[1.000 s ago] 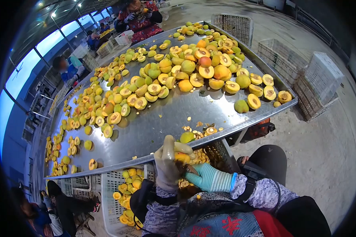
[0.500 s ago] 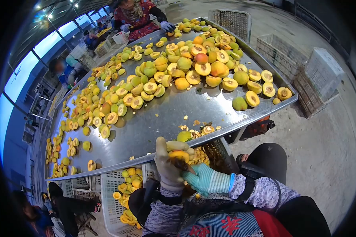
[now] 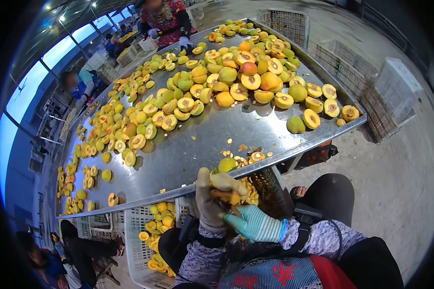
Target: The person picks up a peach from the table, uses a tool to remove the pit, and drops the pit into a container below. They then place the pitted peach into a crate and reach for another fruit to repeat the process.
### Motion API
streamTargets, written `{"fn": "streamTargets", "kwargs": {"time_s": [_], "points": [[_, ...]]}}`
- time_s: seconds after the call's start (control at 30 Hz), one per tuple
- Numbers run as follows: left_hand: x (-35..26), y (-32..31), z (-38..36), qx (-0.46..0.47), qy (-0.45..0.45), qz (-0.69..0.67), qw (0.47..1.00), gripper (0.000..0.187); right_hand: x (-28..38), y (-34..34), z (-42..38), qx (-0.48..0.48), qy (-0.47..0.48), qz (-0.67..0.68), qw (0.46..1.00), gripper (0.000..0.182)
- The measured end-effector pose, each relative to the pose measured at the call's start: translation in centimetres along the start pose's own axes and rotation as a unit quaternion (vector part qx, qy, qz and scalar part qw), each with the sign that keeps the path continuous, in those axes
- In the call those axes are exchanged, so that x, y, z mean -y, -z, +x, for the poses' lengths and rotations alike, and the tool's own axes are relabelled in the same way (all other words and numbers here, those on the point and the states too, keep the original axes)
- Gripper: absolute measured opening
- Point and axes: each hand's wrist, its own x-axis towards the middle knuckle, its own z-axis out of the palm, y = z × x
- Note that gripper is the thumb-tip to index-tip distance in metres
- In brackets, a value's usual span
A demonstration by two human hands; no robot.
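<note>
In the head camera's view, a wide, shiny metal table (image 3: 188, 159) slants away from the wearer, with a long spread of yellow-green stone fruit (image 3: 229, 74), many pieces halved, across it. Just below its near edge, the left hand (image 3: 211, 204), in a pale rubbery glove, cradles a yellow-orange piece of fruit (image 3: 224, 196); one finger points up while the others curl over the piece, nearly closed. The right hand (image 3: 258, 223), in a teal-and-white striped knit glove, meets it from the other side, fingers bent inward; a small brown tip (image 3: 235, 211) shows there, though I cannot tell whether it is a tool or how tightly those fingers close. The two hands seem to be working on that one piece, which calls for a firm left hold and small, careful right-hand movement. Above them, near the table's edge, sit a green-yellow fruit (image 3: 226, 164) and loose scraps (image 3: 241, 157). Below the table, left of the hands, a white plastic basket (image 3: 131, 241) holds yellow pieces. Across the table, a person in a red patterned top (image 3: 165, 23) reaches toward the fruit.
</note>
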Motion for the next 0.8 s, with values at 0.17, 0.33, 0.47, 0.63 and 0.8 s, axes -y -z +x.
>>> {"fn": "streamTargets", "kwargs": {"time_s": [0.17,0.33,0.47,0.63,0.8], "points": [[0.4,2.3,0.6,0.075,0.144,-0.155,0.974,0.048,1.9,2.2,0.3,0.172,-0.245,0.270,0.915,0.037],[-1.1,0.5,0.4,-0.061,0.143,-0.210,0.965,0.046,-0.3,2.2,0.3,0.024,0.143,-0.257,0.956,0.039],[-3.5,1.1,1.5,-0.203,0.190,-0.066,0.958,0.056,0.1,3.5,0.0,-0.003,0.020,-0.369,0.929,0.036],[-6.7,2.3,0.7,-0.313,0.203,-0.094,0.923,0.053,-1.5,3.6,0.8,-0.078,-0.104,-0.434,0.891,0.032],[-9.9,6.8,-2.1,-0.313,0.131,-0.087,0.937,0.042,-3.1,4.1,1.7,-0.123,-0.074,-0.485,0.863,0.029]]}}
